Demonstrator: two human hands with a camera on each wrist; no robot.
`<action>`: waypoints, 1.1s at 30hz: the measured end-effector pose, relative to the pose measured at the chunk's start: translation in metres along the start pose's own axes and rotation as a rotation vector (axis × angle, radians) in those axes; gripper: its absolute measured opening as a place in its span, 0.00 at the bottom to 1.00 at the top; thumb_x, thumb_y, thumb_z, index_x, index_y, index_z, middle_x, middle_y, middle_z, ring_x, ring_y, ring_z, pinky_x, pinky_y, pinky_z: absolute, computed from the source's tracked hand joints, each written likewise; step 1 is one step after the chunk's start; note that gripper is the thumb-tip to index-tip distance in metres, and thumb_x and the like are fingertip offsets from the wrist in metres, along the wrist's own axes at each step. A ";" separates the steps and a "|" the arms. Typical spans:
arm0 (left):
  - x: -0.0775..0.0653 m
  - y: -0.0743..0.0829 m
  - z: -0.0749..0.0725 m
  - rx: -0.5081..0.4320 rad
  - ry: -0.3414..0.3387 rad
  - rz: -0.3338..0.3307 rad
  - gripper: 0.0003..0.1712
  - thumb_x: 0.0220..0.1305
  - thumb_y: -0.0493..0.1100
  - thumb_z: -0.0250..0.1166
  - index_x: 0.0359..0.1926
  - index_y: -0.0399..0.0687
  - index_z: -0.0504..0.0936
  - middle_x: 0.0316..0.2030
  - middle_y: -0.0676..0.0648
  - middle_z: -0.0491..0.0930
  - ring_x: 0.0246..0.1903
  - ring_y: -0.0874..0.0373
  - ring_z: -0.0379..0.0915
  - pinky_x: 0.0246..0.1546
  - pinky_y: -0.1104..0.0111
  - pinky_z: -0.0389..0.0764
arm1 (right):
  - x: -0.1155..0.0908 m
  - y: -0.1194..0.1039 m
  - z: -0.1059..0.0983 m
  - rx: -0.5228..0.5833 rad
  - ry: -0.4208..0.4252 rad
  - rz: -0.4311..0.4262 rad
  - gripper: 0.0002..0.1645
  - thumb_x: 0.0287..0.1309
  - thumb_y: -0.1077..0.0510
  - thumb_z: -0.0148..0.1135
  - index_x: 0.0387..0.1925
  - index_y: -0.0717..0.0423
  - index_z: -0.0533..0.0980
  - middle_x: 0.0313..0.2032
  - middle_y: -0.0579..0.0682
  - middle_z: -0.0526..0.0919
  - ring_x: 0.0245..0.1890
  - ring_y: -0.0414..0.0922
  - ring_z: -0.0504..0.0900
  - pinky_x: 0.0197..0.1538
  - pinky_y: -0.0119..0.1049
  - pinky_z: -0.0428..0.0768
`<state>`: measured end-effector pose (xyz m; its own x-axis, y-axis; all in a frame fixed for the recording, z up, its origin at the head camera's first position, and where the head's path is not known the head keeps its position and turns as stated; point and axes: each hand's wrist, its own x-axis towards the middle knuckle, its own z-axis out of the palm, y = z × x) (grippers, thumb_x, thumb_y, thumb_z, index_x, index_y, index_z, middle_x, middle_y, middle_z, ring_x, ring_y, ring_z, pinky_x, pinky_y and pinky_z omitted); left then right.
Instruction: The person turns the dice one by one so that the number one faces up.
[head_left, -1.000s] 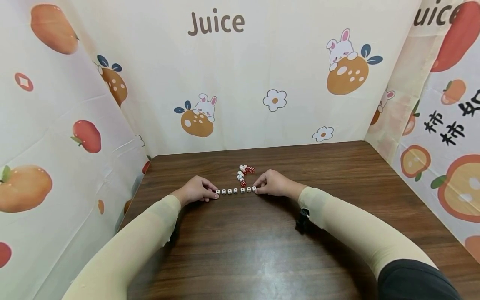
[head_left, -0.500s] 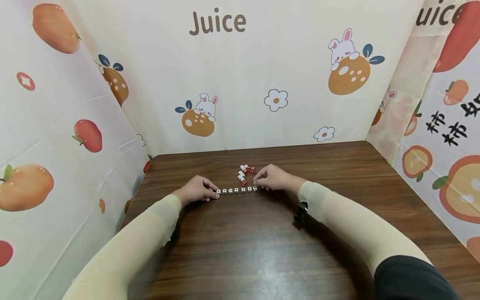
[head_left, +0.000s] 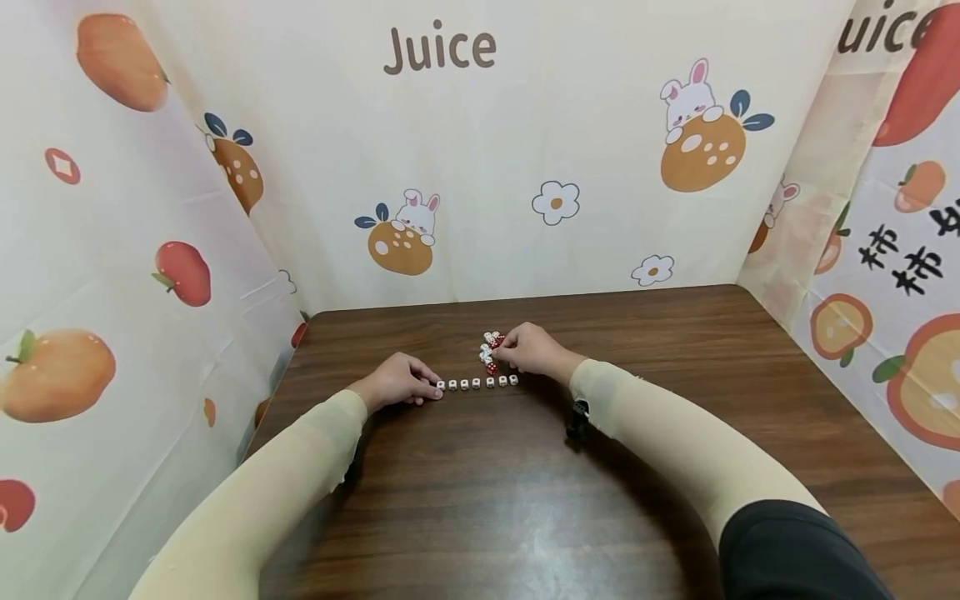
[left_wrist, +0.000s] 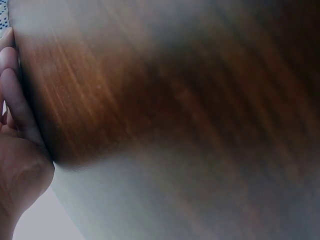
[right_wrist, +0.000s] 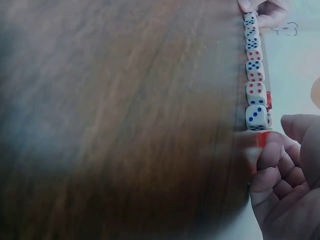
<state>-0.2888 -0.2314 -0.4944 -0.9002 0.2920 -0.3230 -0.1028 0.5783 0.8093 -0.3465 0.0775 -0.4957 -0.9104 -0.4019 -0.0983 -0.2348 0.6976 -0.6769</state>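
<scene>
A row of several white dice [head_left: 476, 384] runs across the table. At its left end, the thumb and forefinger of my left hand [head_left: 402, 380] pinch the end white die [head_left: 441, 386]. My right hand [head_left: 534, 348] is beyond the row's right end, its fingertips at the loose cluster of white dice [head_left: 486, 350] and red dice [head_left: 492, 367]. In the right wrist view, the thumb and forefinger of my right hand [right_wrist: 287, 175] are apart, and a red die [right_wrist: 265, 139] shows by them. The left wrist view shows only part of my left hand [left_wrist: 22, 165], without dice.
The brown wooden table [head_left: 465, 483] extends in front of the row and to both sides. A fruit-patterned cloth [head_left: 480, 150] hangs behind the table and along its sides.
My right hand has left the die at the row's right end and moved away and leftward to the loose dice. My left hand stays at the row's left end.
</scene>
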 end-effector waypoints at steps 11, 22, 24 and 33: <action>0.001 0.000 0.001 0.008 0.013 -0.003 0.14 0.57 0.44 0.83 0.44 0.46 0.93 0.32 0.50 0.89 0.23 0.62 0.80 0.28 0.69 0.83 | 0.001 -0.006 0.004 -0.034 0.007 -0.016 0.14 0.69 0.46 0.70 0.30 0.47 0.89 0.20 0.45 0.85 0.20 0.39 0.82 0.28 0.33 0.81; -0.001 0.002 0.001 -0.001 0.012 -0.001 0.17 0.57 0.44 0.83 0.46 0.44 0.92 0.33 0.50 0.89 0.23 0.63 0.79 0.28 0.69 0.84 | -0.001 -0.003 0.003 -0.030 0.001 -0.001 0.13 0.72 0.49 0.67 0.32 0.47 0.89 0.21 0.45 0.85 0.20 0.40 0.82 0.30 0.34 0.81; -0.001 0.002 0.001 -0.005 0.012 0.001 0.17 0.57 0.44 0.83 0.46 0.43 0.92 0.33 0.49 0.89 0.23 0.63 0.79 0.28 0.69 0.84 | 0.001 -0.003 0.004 -0.032 0.004 -0.005 0.14 0.71 0.46 0.68 0.33 0.46 0.90 0.21 0.45 0.86 0.21 0.39 0.82 0.30 0.33 0.81; 0.000 0.001 0.001 0.005 0.009 0.005 0.17 0.58 0.44 0.83 0.46 0.44 0.93 0.33 0.50 0.89 0.23 0.63 0.80 0.28 0.69 0.84 | 0.003 -0.002 0.006 -0.053 0.012 -0.027 0.12 0.72 0.48 0.67 0.36 0.45 0.91 0.22 0.43 0.87 0.24 0.39 0.82 0.33 0.34 0.81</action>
<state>-0.2882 -0.2303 -0.4945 -0.9044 0.2880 -0.3148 -0.0963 0.5810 0.8082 -0.3469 0.0711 -0.4994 -0.9074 -0.4141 -0.0717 -0.2769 0.7174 -0.6392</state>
